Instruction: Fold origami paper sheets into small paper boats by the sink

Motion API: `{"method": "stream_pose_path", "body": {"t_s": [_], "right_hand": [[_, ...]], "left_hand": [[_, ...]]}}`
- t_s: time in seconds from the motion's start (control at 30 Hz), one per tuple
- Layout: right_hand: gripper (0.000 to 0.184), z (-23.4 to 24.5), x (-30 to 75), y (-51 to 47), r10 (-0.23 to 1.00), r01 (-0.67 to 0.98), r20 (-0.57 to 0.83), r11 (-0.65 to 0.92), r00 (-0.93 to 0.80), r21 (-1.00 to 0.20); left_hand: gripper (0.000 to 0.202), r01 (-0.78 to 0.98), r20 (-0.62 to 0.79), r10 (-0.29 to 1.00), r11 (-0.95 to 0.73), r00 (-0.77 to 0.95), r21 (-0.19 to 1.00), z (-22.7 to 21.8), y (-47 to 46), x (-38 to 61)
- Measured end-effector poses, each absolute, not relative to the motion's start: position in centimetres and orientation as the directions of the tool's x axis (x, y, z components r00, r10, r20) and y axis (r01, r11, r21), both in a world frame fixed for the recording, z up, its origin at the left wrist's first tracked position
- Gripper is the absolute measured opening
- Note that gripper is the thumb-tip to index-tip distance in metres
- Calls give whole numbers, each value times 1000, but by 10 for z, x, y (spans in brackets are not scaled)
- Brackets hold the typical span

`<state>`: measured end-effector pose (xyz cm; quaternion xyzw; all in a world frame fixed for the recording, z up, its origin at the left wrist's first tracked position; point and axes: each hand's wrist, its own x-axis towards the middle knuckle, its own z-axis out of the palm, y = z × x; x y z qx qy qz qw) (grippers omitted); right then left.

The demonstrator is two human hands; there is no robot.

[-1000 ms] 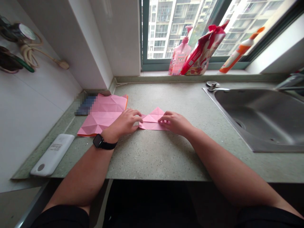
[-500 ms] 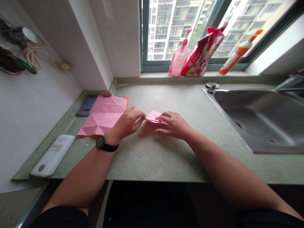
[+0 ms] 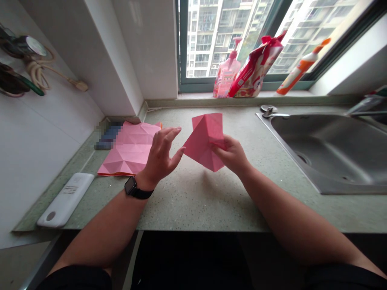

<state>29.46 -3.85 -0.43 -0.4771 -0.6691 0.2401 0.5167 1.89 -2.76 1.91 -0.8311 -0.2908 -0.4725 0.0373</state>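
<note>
A creased pink sheet of paper [image 3: 205, 141], partly unfolded, is held up above the counter. My right hand [image 3: 231, 153] grips its right side, thumb in front and the other fingers behind. To the left, my left hand [image 3: 165, 155] has its fingers apart and holds nothing. Its thumb tip is close to the paper's left corner; whether it touches I cannot tell. Beside my left hand, more creased pink paper [image 3: 130, 147] lies on the counter, with orange edges showing under it.
The speckled counter [image 3: 187, 205] carries a white power bank [image 3: 65, 200] at left and a blurred-out blue item [image 3: 109, 135] behind. A steel sink [image 3: 329, 153] is at right. On the sill stand a pink pump bottle [image 3: 226, 76], a red bag [image 3: 256, 66] and an orange-white bottle [image 3: 299, 72].
The small folded pink paper has been opened into a larger shape and lifted in my right hand. My left hand has let go of it, and its fingers have spread.
</note>
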Motion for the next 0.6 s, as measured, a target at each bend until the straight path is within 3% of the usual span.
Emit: {"method": "stream_pose_path", "body": {"t_s": [0.1, 0.2, 0.3, 0.4, 0.47, 0.53, 0.6], "right_hand": [[34, -11, 293, -32, 942, 128, 309, 293, 132, -948], [46, -13, 291, -29, 995, -15, 93, 93, 32, -996], [44, -9, 294, -29, 979, 91, -171, -161, -110, -983], [54, -4, 306, -26, 952, 371, -300, -259, -56, -892], [59, -3, 319, -21, 975, 568, -211, -209, 64, -796], [54, -2, 330, -18, 986, 762, 27, -108, 162, -638], [45, -3, 335, -16, 958, 847, 256, 28, 129, -531]], "left_hand": [[44, 542, 711, 527, -805, 465, 242, 16, -31, 24], [36, 530, 581, 576, -803, 574, 273, 9, -32, 29], [36, 534, 428, 607, -794, 669, 292, 2, -29, 30], [32, 582, 249, 648, -758, 719, 294, -3, -27, 30], [30, 626, 157, 677, -729, 719, 277, -4, -26, 29], [34, 663, 111, 703, -703, 702, 259, -2, -26, 29], [40, 682, 88, 719, -685, 689, 255, 0, -27, 28]]}}
